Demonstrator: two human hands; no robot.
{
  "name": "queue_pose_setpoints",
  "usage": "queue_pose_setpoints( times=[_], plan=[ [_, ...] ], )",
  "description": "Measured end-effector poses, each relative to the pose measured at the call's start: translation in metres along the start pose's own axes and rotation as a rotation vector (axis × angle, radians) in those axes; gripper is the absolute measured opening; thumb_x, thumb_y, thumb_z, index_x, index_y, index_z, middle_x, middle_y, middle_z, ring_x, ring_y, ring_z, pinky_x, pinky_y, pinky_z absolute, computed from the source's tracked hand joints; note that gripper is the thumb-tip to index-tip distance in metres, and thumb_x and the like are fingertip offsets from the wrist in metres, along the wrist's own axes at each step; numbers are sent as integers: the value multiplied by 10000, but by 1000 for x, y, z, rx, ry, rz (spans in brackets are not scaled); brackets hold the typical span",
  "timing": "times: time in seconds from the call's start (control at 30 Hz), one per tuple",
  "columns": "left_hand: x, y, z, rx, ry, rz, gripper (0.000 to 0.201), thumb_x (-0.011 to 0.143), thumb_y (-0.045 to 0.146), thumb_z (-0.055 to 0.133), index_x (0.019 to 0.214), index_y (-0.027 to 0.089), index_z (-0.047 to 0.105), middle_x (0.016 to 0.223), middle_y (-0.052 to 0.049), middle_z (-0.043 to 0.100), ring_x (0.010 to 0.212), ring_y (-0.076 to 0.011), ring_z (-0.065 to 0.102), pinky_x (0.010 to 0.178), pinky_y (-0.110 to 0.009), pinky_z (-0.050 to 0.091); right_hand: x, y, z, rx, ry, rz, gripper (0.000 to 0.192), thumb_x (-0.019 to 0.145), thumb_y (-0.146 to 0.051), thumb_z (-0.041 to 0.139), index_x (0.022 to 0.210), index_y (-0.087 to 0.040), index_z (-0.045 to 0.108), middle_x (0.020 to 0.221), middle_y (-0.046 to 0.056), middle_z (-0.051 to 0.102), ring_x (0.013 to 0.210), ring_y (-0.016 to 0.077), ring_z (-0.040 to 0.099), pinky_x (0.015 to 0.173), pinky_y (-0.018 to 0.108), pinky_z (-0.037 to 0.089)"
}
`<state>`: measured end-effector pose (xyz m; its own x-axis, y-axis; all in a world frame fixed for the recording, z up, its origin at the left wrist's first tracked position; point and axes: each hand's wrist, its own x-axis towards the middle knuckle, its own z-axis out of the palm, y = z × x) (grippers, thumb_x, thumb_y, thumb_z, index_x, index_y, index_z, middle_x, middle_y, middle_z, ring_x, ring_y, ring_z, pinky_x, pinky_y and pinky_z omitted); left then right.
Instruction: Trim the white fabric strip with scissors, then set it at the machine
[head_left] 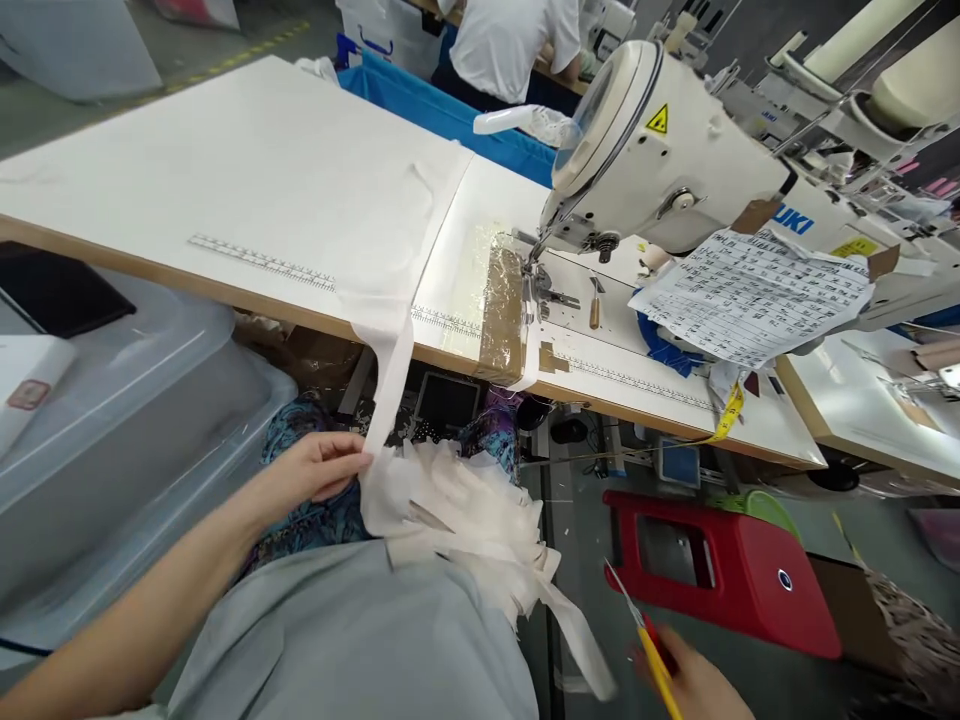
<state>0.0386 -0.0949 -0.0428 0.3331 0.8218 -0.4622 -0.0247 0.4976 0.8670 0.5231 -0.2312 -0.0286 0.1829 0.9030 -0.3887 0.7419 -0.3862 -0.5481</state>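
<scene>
My left hand (330,467) is closed in a pinch on the edge of a white fabric strip (391,385). The strip runs down over the table's front edge to a bunched pile of white fabric pieces (472,510) on my lap. Further up, the same pale cloth lies flat on the tabletop. At the lower right, my right hand (694,675) is wrapped round a pair of scissors (651,645) with yellow and red handles. Their blades point up and left, apart from the fabric. One loose white tail (577,640) hangs from the pile towards them.
A sewing machine (675,160) stands on the white table (247,160), with a handwritten sheet (750,290) on it. A yellow tape measure (727,412) hangs over the edge. Below right is a red stool (735,580); at left, a clear plastic bin (150,400). A person (510,45) sits beyond.
</scene>
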Motion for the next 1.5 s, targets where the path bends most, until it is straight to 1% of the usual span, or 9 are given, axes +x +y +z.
queue_pose_setpoints(
  times=[0.03, 0.1, 0.2, 0.27, 0.4, 0.6, 0.87, 1.13, 1.5],
  plan=[
    [-1, -7, 7, -40, 2, -3, 307, 751, 460, 724, 765, 168, 631, 403, 76, 429, 362, -50, 299, 373, -167, 228, 9, -17, 13, -84, -7, 34, 284, 634, -516, 739, 580, -307, 553, 465, 57, 520, 368, 226, 479, 368, 332, 295],
    [-5, -16, 18, -122, -1, -6, 360, 761, 519, 703, 778, 173, 604, 452, 30, 566, 394, -81, 439, 410, -174, 351, 26, -62, 39, -49, -101, -102, 346, 713, -573, 667, 654, -276, 500, 555, 40, 506, 495, 230, 511, 472, 358, 374],
    [-12, -20, 30, -176, 10, -4, 408, 761, 558, 699, 827, 167, 603, 673, -74, 727, 604, -165, 648, 549, -231, 507, 52, -136, 72, 100, -545, -398, 400, 875, -589, 485, 710, -228, 436, 667, -1, 467, 592, 161, 451, 557, 302, 384],
    [-17, -21, 33, -165, 40, -4, 411, 768, 559, 697, 835, 163, 616, 701, -84, 737, 665, -192, 686, 563, -238, 521, 70, -176, 87, 47, -694, -502, 434, 864, -586, 521, 684, -217, 381, 637, -42, 387, 582, 121, 366, 531, 255, 321],
    [-26, -23, 31, -148, 86, -35, 412, 748, 563, 713, 807, 160, 645, 649, -57, 718, 625, -194, 695, 529, -232, 512, 103, -217, 105, -170, -837, -605, 474, 832, -592, 560, 634, -203, 377, 589, -68, 322, 564, 100, 299, 509, 232, 234],
    [-28, -28, 25, -202, 137, -54, 402, 709, 555, 743, 769, 167, 656, 579, -23, 681, 559, -178, 678, 486, -217, 491, 122, -235, 120, -322, -895, -721, 372, 854, -502, 586, 677, -197, 471, 596, -64, 396, 560, 98, 349, 524, 230, 226],
    [-25, -28, 22, -206, 105, -65, 393, 727, 550, 742, 744, 165, 662, 552, -34, 691, 539, -153, 660, 496, -192, 484, 111, -242, 125, -516, -632, -843, 314, 876, -425, 592, 689, -191, 496, 602, -45, 387, 547, 107, 255, 524, 255, 160],
    [-23, -29, 18, -223, 92, -59, 393, 718, 546, 757, 721, 164, 663, 561, -37, 704, 525, -133, 649, 513, -179, 496, 107, -243, 128, -565, -544, -818, 481, 826, -631, 594, 653, -189, 514, 563, -36, 429, 510, 104, 276, 516, 263, 157],
    [-21, -28, 19, -210, 63, -87, 390, 712, 543, 754, 706, 167, 648, 535, -23, 687, 500, -128, 627, 495, -183, 463, 104, -257, 130, -651, -499, -851, 482, 832, -655, 573, 726, -185, 564, 657, 1, 577, 562, 118, 444, 518, 264, 163]
  ],
)
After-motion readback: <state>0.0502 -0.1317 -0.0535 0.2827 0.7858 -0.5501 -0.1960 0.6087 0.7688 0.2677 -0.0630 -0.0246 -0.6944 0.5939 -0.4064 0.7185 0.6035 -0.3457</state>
